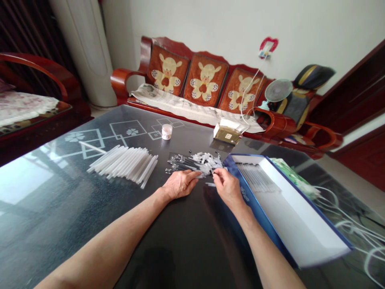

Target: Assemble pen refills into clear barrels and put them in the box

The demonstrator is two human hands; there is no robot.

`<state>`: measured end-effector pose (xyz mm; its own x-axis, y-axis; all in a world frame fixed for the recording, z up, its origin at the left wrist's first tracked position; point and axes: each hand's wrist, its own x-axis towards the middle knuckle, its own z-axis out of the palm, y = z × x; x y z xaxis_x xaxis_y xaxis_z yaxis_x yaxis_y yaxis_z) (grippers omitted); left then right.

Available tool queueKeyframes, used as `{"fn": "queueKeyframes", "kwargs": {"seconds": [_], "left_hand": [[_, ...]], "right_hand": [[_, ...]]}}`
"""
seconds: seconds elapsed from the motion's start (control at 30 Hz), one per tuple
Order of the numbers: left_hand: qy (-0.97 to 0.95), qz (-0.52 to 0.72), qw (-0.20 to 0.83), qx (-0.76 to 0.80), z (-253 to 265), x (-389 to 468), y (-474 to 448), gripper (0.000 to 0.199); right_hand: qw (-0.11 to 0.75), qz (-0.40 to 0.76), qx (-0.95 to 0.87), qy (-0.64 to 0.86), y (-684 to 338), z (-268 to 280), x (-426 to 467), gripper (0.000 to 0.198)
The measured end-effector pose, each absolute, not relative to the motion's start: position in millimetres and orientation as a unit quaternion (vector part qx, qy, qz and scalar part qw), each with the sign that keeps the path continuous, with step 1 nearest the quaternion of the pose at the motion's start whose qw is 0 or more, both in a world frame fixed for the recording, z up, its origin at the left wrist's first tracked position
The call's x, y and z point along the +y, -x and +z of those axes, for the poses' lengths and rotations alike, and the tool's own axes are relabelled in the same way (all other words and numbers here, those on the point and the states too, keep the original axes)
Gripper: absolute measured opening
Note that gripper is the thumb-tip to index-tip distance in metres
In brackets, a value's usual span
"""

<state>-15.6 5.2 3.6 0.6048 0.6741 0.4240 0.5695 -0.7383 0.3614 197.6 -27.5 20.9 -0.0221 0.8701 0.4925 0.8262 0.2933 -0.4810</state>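
Note:
My left hand (181, 184) rests at the near edge of a mixed pile, its fingers bent and close together; anything between them is hidden. The pile has thin black sticks (183, 162) on its left and small whitish translucent pieces (207, 159) on its right. At the pile's right side, my right hand (227, 188) is pinched closed with a tiny dark bit at its fingertips, too small to name. Just left of that hand lies a short pale piece (210, 184). Further left, many whitish translucent tubes (126, 162) lie in a heap.
An open blue box (300, 224) with a white inside stands at the right, a row of clear thin tubes (258, 176) at its far end. Behind the pile are a small round jar (167, 131) and a tissue box (227, 133). White cables (345, 224) and a green packet (296, 178) lie beyond the blue box.

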Motion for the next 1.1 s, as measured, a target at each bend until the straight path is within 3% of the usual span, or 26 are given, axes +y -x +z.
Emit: {"fn": "queueKeyframes", "kwargs": {"seconds": [0.1,0.2,0.5,1.1], "left_hand": [[-0.892,0.279,0.094,0.342,3.2,5.2,15.9,0.038],[-0.889,0.291,0.092,0.341,3.3,5.5,16.1,0.036],[-0.899,0.291,0.082,0.317,2.3,6.6,17.2,0.030],[-0.906,0.283,0.083,0.303,1.5,9.0,18.5,0.026]], "right_hand": [[0.480,0.120,-0.635,0.593,-176.3,7.0,-35.8,0.019],[0.521,0.172,-0.598,0.585,-160.3,-6.7,-41.4,0.024],[0.533,0.217,-0.573,0.584,-155.2,-20.5,-39.0,0.024],[0.518,0.190,-0.623,0.555,-153.0,-10.8,-41.3,0.017]]}}
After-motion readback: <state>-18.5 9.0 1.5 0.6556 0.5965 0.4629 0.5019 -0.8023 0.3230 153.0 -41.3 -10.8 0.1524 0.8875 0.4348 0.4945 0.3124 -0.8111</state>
